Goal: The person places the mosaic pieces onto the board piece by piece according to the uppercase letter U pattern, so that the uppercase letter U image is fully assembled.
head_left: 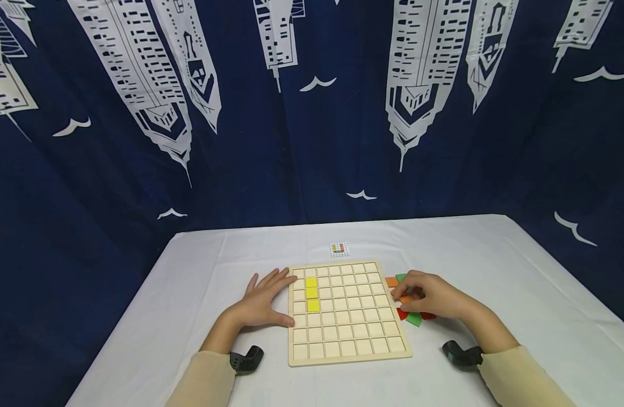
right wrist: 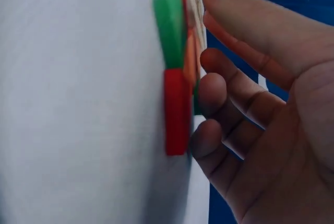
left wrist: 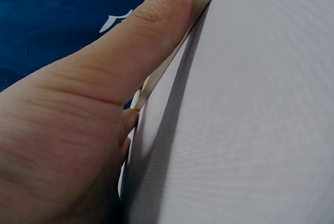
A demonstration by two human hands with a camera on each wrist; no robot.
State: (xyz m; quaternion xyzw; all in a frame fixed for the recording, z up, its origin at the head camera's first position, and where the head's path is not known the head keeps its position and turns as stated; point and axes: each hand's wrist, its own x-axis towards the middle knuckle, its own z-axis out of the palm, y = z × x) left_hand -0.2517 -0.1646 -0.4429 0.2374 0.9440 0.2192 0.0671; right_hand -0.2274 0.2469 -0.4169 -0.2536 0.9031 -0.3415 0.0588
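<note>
A wooden grid board (head_left: 349, 362) lies on the table with three yellow tiles (head_left: 312, 293) in a line in its second column from the left. My left hand (head_left: 258, 305) rests against the board's left edge, fingers spread, with the thumb (left wrist: 151, 31) along the wooden side. My right hand (head_left: 434, 294) is over loose tiles beside the board's right edge, fingers loosely bent. A red tile (right wrist: 177, 112), a green tile (right wrist: 171, 25) and an orange tile (head_left: 391, 281) show around its fingertips. No tile shows between thumb and fingers in the right wrist view; the hand covers part of the pile.
A small card (head_left: 339, 249) printed with a coloured grid pattern lies just behind the board. White cloth covers the table (head_left: 255, 249). Behind it hangs a dark blue curtain (head_left: 301, 152) with white building shapes. A black wrist device (head_left: 246, 359) sits on each forearm.
</note>
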